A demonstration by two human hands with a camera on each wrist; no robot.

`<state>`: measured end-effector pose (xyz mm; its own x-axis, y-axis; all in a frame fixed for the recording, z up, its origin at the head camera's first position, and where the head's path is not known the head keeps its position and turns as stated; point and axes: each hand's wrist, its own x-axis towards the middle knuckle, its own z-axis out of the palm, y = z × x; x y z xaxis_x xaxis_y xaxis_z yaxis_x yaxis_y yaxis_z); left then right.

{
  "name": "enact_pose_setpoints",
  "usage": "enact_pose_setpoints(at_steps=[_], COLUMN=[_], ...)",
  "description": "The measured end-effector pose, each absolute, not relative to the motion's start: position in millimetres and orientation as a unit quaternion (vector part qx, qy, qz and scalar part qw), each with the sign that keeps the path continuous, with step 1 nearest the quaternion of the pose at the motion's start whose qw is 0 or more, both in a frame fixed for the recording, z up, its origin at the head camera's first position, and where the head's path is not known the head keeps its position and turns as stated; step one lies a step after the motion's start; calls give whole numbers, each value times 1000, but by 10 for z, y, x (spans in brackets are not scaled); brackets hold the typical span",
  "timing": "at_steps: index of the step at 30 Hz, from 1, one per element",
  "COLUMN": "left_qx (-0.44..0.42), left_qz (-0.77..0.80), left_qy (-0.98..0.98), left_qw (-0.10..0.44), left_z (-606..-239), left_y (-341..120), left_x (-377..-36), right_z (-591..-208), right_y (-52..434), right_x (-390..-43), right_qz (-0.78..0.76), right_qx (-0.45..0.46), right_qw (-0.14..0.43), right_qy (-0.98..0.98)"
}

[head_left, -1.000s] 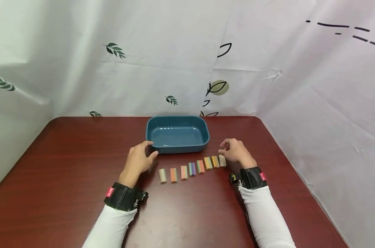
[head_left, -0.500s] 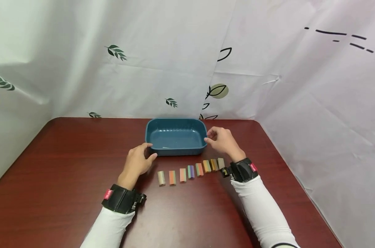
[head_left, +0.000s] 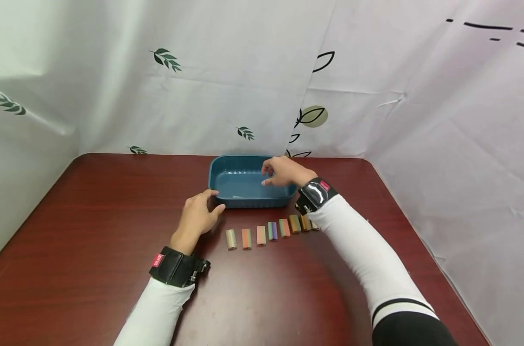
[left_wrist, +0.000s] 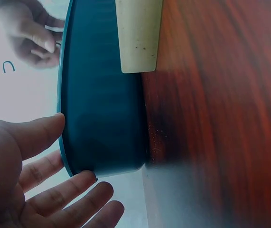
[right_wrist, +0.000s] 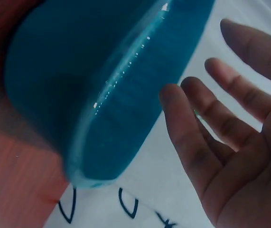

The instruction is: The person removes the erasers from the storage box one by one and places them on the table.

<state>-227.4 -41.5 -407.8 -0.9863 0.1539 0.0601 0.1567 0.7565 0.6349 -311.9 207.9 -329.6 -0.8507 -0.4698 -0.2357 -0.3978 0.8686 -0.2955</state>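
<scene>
At the back of the table sits a blue rectangular baking dish (head_left: pixel 251 203). My left hand (head_left: pixel 196 216) is at its near left corner; in the left wrist view the thumb touches the rim and the other fingers spread loosely by the corner. My right hand (head_left: pixel 283 172) hovers over the right part of the dish. Its fingers (right_wrist: pixel 182 137) are spread in the right wrist view, and I see nothing held in them. In front of the dish, several small two-tone blocks lie in a slanting row, among them a pale cream block (head_left: pixel 231 239) at the left end.
The dark red-brown table (head_left: pixel 93 230) carries the dish and the row of blocks. A white curtain (head_left: pixel 193 110) with leaf prints hangs right behind the dish and along the sides. My right forearm passes over the right end of the row.
My right hand has moved from beside the right end of the row, up and leftward past the dish's right rim, to over the dish. The left hand stays at the corner.
</scene>
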Motion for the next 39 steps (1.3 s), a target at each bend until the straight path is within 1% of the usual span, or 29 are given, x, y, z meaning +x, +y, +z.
enact_pose_setpoints(at_steps=[5,11,16,20,27,32,39], left_qx=[-78,-77,-75,-75,-72,-74,-69], left_qz=[-340,-340,-340,-339,-339,-341,-344], left_qy=[-937,-937,-937,-938,-938,-937,-936], left_qw=[8,9,11,11,13,17,21], left_z=[-4086,-4105,-4107,-4105,-4125,-4140,-4140], left_y=[-437,-424,-424,-433,-432,-433,-444], left_x=[-2267,-2275,-2273,-2269,-2278,-2280,-2289], right_z=[-3280,-3299,-3331,-3354,-3416,-3449,-3446], right_y=[1865,1732,1654,1590,1476,1411,1336], right_x=[-3329,-3500,-3581,-3605,-3586,-3553,-3514], right_qz=[-77,-31,23,63,89,117,142], right_qx=[-249,-253,-256,-259,-269,-295,-322], right_qw=[197,253,278,294,333,357,377], right_qy=[945,933,926,918,899,878,857])
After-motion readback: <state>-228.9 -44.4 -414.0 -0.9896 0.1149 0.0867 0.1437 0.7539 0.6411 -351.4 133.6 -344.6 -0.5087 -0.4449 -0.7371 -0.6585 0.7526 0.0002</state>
